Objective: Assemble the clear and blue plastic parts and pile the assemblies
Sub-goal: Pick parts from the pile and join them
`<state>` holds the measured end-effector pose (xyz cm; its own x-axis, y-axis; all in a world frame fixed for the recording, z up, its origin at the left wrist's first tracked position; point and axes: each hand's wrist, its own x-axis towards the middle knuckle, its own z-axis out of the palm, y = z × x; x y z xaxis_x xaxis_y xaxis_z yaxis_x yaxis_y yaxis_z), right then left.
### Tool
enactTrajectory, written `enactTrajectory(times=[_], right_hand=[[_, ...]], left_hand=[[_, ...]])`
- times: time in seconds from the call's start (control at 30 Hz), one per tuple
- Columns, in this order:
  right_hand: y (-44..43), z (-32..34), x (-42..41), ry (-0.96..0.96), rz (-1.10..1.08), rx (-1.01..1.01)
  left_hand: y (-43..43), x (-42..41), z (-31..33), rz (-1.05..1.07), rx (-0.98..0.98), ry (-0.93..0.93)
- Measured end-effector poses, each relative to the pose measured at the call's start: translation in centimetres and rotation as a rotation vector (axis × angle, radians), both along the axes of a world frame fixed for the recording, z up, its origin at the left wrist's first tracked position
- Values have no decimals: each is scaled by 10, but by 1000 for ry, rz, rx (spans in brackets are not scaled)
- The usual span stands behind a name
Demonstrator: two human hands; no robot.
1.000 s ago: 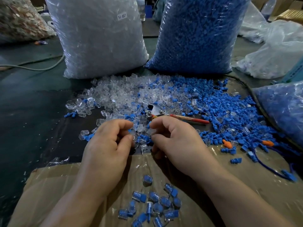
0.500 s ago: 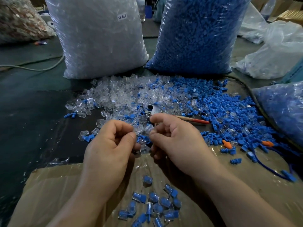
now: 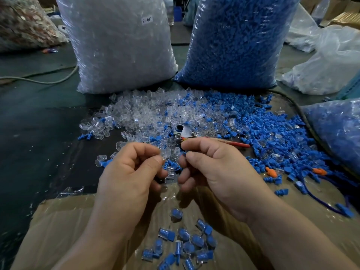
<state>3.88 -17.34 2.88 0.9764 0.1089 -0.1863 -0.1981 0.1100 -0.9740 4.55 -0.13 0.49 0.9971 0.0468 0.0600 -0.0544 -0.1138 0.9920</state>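
Just at the near edge of the heap of loose clear and blue plastic parts (image 3: 194, 114), our left hand (image 3: 132, 172) pinches a small clear plastic cap (image 3: 165, 153); the fingers of our right hand (image 3: 220, 168) curl (round what, we cannot tell). A skewed push could flick the cap away. Both hands have barely moved; the pile of blue-filled clear assemblies (image 3: 185, 244) on brown cardboard (image 3: 58, 230) is no bigger.

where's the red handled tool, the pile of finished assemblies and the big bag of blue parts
red-handled tool (image 3: 186, 131): head view, on its metal head
pile of finished assemblies (image 3: 184, 235): head view, on an assembly mid-pile
big bag of blue parts (image 3: 233, 41): head view, on its front face
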Motion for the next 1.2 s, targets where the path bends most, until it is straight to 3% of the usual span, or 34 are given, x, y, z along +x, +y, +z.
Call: enactTrajectory(times=[0.23,0.37,0.53,0.67,0.73,1.0,1.2], right_hand=[[-2,6,-2,56,1,167],[-2,6,-3,48,-6,138],[-3,8,-5,-43,-15,-32],[2,4,-11,-438,7,-642],[4,3,-12,-617,5,-789],[5,-6,-8,-716,16,-836],[3,-4,-8,-795,32,-878]], left_hand=[[4,-1,3,-73,-170,151],[2,-2,1,-101,-193,193],[4,-1,-1,-87,-182,199],[3,-2,0,-79,-118,182],[1,-4,1,-86,-82,158],[-1,-3,-3,-103,-68,137],[6,-1,-4,-214,-177,197]])
